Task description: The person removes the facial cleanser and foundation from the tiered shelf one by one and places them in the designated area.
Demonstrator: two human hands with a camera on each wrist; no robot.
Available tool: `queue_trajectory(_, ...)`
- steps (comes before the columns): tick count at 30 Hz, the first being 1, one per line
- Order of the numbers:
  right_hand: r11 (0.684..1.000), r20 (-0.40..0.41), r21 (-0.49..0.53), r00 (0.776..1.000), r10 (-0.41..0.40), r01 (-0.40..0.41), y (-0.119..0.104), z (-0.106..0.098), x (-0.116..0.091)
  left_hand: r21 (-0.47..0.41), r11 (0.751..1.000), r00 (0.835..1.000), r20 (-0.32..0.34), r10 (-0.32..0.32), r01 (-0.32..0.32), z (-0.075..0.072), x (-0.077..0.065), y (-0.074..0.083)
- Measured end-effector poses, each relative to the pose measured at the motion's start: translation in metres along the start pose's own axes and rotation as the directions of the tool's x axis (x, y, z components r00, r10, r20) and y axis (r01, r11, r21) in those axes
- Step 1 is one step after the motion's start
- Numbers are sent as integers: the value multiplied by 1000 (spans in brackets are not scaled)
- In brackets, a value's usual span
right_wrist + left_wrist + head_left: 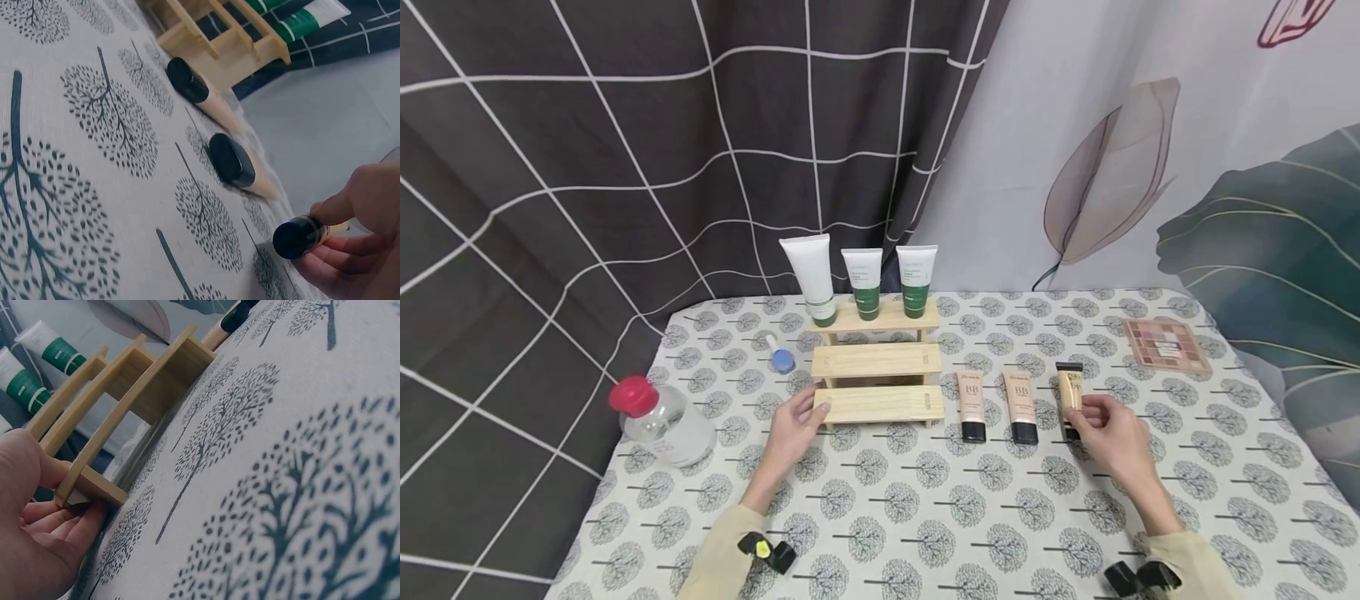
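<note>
Far left on the patterned bench (925, 467): red-capped bottle (670, 425). Then left grip (793, 427), wrist angled inward, narrow around left end of wooden stand (880, 404); thumb at lowest tier, fingers curled about its outer end. Right of stand, two pink tubes (972, 400) lying side by side. Next, gold tube (1069, 388), pinched in right grip (1108, 429); thumb on near face, fingers bent along right side, forearm slanting in from near right. Farther right and back, flat palette (1167, 345).
</note>
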State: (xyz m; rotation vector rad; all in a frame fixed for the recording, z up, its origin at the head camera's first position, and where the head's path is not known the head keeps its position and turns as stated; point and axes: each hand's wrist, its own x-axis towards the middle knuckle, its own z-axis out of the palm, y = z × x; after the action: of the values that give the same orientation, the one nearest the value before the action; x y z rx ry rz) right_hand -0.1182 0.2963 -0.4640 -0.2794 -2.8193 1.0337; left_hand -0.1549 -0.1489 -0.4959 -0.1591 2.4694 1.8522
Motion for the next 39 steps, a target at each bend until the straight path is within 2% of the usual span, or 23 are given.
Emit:
queue_trajectory(7, 997, 23, -74, 1000, -3, 5, 7, -4, 1, -15, 1000, 1000, 7, 2, -2, 0, 0, 0)
queue_trajectory(13, 995, 61, -101, 998, 32, -25, 11, -3, 3, -5, 1000, 1000, 6, 0, 0, 0, -1, -1)
queue_trajectory(21, 991, 86, -133, 996, 16, -5, 13, -4, 6, -25, 1000, 1000, 16, 0, 0, -1, -1, -2)
queue_trajectory(28, 994, 2, -108, 1000, -1, 1, 12, -3, 3, -39, 999, 1000, 19, 9, -8, 0, -1, -2)
queue_trajectory(34, 991, -96, -98, 991, -97, 88, -4, -5, 2, -37, 999, 1000, 12, 1, 0, 0, -1, -2)
queue_trajectory(37, 991, -104, -67, 987, -124, 117, -18, -5, 5, -22, 1000, 1000, 6, 10, -10, 0, 0, -3)
queue_trajectory(39, 993, -82, -14, 990, -118, 118, -28, -5, 8, -12, 1000, 1000, 5, 12, -12, 0, 0, -4)
